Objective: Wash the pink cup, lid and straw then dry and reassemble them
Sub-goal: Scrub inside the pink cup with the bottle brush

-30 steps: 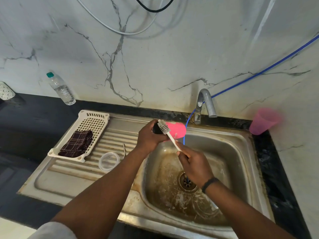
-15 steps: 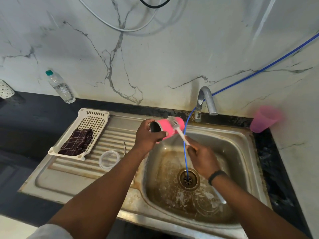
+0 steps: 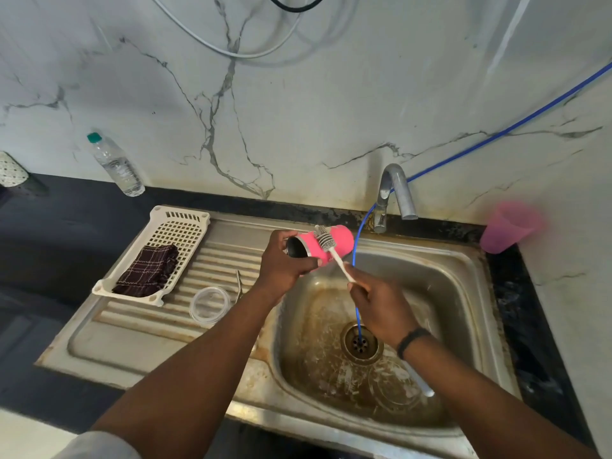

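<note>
My left hand (image 3: 284, 263) grips the pink cup (image 3: 339, 241) on its side over the sink's back left corner, with the dark open mouth turned left. My right hand (image 3: 381, 309) holds a white bottle brush (image 3: 326, 240) by its handle, and the bristle head lies across the cup's pink outer wall. A clear round lid (image 3: 209, 304) lies flat on the ribbed drainboard. Beside the lid lies a thin metal straw (image 3: 239, 284), partly hidden by my left forearm.
The steel sink (image 3: 463, 293) has a stained basin and a drain (image 3: 361, 342) with a blue hose (image 3: 356, 260) running into it. A tap (image 3: 394, 193) stands behind. A white basket (image 3: 178, 233) holds a dark cloth (image 3: 147, 274). A water bottle (image 3: 116, 165) and a pink tumbler (image 3: 506, 226) stand by the wall.
The brush head has slid from the cup's mouth end to the middle of its pink wall. Both hands and the cup shifted slightly within the view.
</note>
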